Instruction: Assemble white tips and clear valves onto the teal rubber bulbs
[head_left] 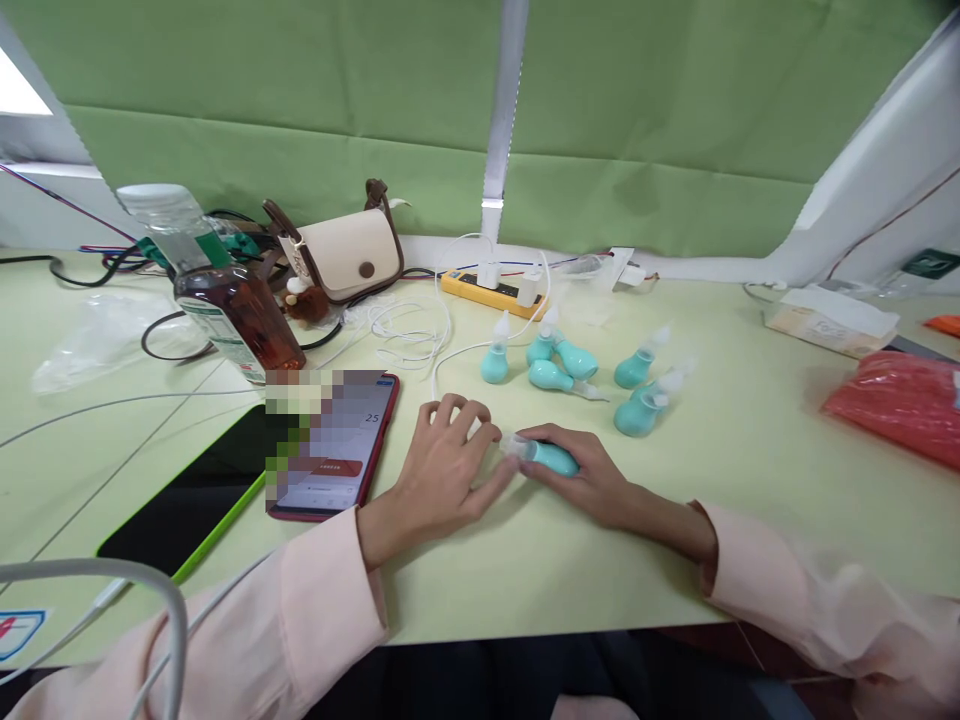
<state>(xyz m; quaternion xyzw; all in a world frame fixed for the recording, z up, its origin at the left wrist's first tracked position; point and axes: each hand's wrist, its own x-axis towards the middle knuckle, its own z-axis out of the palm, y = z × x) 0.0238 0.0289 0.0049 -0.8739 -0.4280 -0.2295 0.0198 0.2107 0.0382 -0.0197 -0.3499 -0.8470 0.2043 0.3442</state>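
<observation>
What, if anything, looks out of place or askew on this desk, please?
One rounded teal bulb with a translucent nozzle, beyond the right hand, lies on its side, odd because the leftmost teal bulb stands upright. No spill or damage shows.

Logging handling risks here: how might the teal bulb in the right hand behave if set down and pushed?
The teal bulb would probably roll, its body being rounded. Its shiny surface may feel slippery. Smaller than the right hand, it is likely light.

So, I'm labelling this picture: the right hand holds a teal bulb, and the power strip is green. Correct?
Not quite: the head view shows the power strip is yellow, not green. The right hand does hold a teal bulb.
</observation>
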